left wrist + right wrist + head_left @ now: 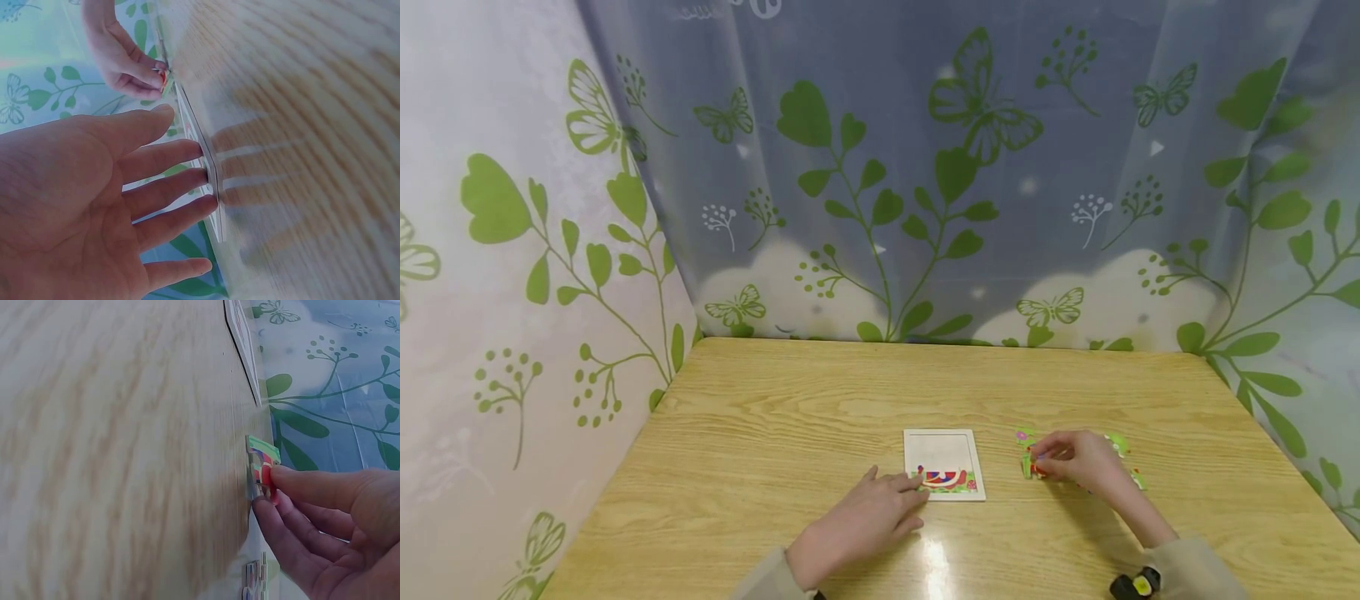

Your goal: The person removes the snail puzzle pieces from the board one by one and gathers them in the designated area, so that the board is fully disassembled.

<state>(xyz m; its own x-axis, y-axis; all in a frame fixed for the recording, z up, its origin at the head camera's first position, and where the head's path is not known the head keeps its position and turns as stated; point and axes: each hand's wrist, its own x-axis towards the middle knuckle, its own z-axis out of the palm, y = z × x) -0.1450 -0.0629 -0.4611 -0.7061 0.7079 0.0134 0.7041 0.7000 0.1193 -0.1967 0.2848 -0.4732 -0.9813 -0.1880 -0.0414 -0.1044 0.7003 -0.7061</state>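
Note:
In the head view a white puzzle board (942, 446) lies on the table, its lower part filled with colourful pieces (943, 480). My left hand (880, 510) rests at the board's lower left corner, its spread fingertips touching the edge; in the left wrist view the fingers (165, 190) are straight. To the right of the board, my right hand (1086, 461) pinches a green, red and blue puzzle piece (264, 464) between thumb and fingers. That piece is tilted up close to the tabletop. Loose puzzle pieces (1117, 444) lie around and partly beneath the right hand.
The wooden table (760, 417) reaches back to a curtain (880, 208) printed with green leaves and butterflies. A similar curtain (542, 275) hangs along the left side. More pieces (253, 581) lie stacked or close together below the right hand in its wrist view.

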